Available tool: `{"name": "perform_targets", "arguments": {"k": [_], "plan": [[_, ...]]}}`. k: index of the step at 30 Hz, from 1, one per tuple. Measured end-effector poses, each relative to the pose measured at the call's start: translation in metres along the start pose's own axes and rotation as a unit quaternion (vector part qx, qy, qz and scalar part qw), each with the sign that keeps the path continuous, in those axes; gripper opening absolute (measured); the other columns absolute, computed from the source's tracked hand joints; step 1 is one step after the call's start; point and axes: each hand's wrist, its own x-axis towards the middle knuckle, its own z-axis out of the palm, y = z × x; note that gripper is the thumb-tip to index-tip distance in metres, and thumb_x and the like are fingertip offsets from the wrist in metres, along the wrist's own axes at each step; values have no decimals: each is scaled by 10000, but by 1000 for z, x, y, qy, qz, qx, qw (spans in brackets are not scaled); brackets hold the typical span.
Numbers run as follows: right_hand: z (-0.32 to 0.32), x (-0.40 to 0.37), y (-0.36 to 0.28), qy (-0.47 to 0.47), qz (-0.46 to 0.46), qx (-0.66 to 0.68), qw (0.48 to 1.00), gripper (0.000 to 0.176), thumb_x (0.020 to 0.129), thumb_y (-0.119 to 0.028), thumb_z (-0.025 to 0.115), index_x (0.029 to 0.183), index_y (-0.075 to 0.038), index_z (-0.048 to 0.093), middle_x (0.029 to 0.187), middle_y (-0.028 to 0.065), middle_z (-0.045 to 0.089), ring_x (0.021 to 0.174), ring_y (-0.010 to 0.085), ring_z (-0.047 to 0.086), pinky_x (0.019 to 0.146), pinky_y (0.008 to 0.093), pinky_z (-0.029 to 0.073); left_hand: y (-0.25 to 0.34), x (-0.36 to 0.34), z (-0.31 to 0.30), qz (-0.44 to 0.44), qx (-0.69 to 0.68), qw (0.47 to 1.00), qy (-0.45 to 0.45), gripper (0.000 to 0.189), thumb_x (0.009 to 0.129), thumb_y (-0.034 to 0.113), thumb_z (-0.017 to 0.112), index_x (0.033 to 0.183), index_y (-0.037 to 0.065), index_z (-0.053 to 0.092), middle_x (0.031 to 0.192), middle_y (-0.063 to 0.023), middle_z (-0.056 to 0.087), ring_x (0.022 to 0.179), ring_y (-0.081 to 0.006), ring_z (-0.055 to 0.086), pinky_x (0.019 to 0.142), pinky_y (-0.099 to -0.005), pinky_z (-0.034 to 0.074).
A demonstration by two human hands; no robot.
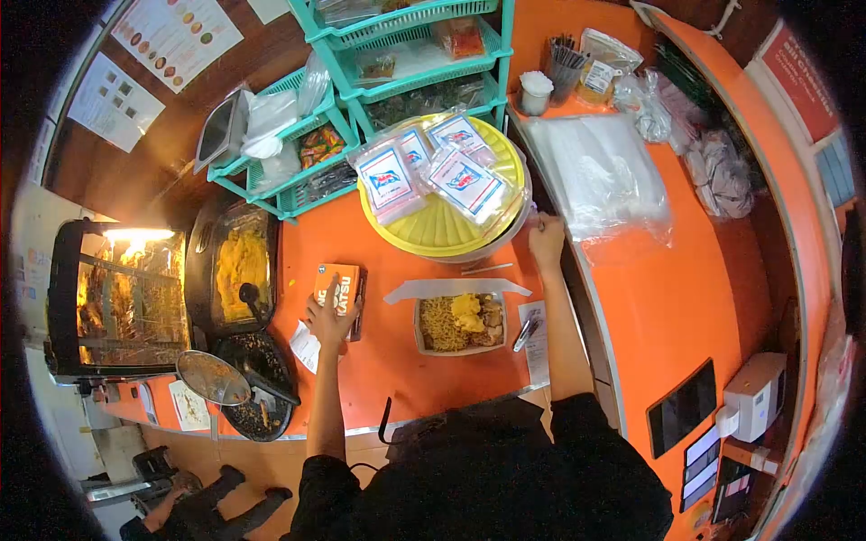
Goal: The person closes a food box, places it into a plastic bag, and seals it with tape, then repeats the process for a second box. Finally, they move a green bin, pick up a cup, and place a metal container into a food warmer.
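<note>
On the orange counter, my left hand (pixel 329 317) rests over a closed orange and white box (pixel 345 287), its fingers spread on the top. My right hand (pixel 546 239) is at the right rim of a round container with a yellow lid (pixel 433 236), fingers drawn together; what they hold is too small to make out. Printed plastic packets (pixel 462 180) lie on that lid. Between my arms stands an open paper box (pixel 462 325) with noodles, yellow food and pieces of meat. A pen (pixel 523 335) lies on a paper slip (pixel 536 356) to its right.
Teal basket racks (pixel 424 90) stand at the back. To the left are a lit glass warmer (pixel 135 298), a black tray of yellow food (pixel 242 270) and a strainer (pixel 213 377). Clear plastic bags (pixel 600 171) lie on the right ledge. Another person (pixel 212 509) is at lower left.
</note>
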Motion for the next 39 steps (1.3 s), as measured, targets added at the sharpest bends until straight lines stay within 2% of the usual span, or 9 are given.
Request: {"name": "perform_targets", "arguments": {"k": [8, 13, 18, 27, 31, 32, 35, 37, 39], "plan": [[10, 5, 15, -9, 122, -187, 975, 231, 801, -221, 602, 844, 0, 655, 785, 249, 644, 843, 429, 626, 773, 514, 499, -3, 11, -10, -53, -55, 994, -81, 834, 631, 510, 746, 1380, 434, 386, 1229, -227, 425, 1126, -405, 414, 956, -547, 313], [-77, -50, -75, -128, 8, 146, 981, 203, 897, -163, 557, 785, 4, 587, 694, 91, 607, 582, 161, 554, 523, 347, 402, 13, 7, -13, -73, -111, 991, -17, 904, 568, 410, 787, 1380, 387, 391, 1145, -185, 453, 1067, -397, 460, 908, -558, 371], [-68, -144, -194, -273, -119, 276, 914, 193, 932, -182, 561, 851, -8, 588, 678, 8, 483, 635, 75, 469, 551, 244, 367, 43, -18, -46, -36, -117, 992, 19, 962, 534, 413, 798, 1392, 314, 375, 1133, -192, 453, 1051, -398, 465, 854, -527, 366], [22, -184, -255, -390, -23, -23, 920, 547, 794, -508, 678, 661, 16, 597, 518, 56, 514, 475, 133, 459, 491, 314, 394, 38, -50, -116, 39, -165, 982, 82, 910, 510, 379, 795, 1340, 265, 437, 1070, -167, 476, 1020, -358, 472, 823, -509, 371], [58, -210, -225, -270, -15, 260, 927, 549, 689, -430, 814, 926, -3, 563, 743, 73, 607, 667, 126, 585, 578, 281, 460, 11, -39, -134, 63, -500, 860, -82, 832, 582, 180, 806, 1322, 131, 429, 1134, -165, 524, 1047, -266, 556, 878, -410, 464], [56, -212, -217, -342, 27, 347, 873, 739, 686, -335, 841, 1204, -24, 415, 966, 80, 574, 848, 112, 585, 663, 256, 474, 12, -43, -144, 45, -570, 807, -149, 782, 627, 81, 784, 1317, 81, 416, 1173, -145, 532, 1030, -199, 586, 876, -325, 494], [18, -220, -250, -326, 27, 465, 823, 881, 694, -334, 831, 1316, -35, 285, 1099, 136, 522, 963, 183, 577, 767, 299, 482, 5, -41, -134, 77, -600, 779, -163, 761, 642, 49, 775, 1312, 69, 414, 1191, -125, 524, 1013, -182, 592, 866, -299, 505], [36, -222, -246, -284, 7, 383, 879, 891, 704, -306, 824, 1340, -65, 249, 1137, 148, 509, 978, 191, 573, 776, 327, 479, 12, -44, -137, 67, -579, 796, -164, 800, 601, 132, 811, 1308, 122, 437, 1164, -114, 530, 1042, -222, 576, 862, -371, 489], [37, -222, -259, -207, -30, 283, 936, 949, 671, -338, 833, 1352, -75, 227, 1178, 194, 479, 991, 213, 568, 809, 380, 471, 24, -50, -149, 169, -271, 947, -26, 840, 546, 229, 831, 1299, 193, 460, 1111, -109, 528, 1065, -281, 533, 860, -447, 439]]}}
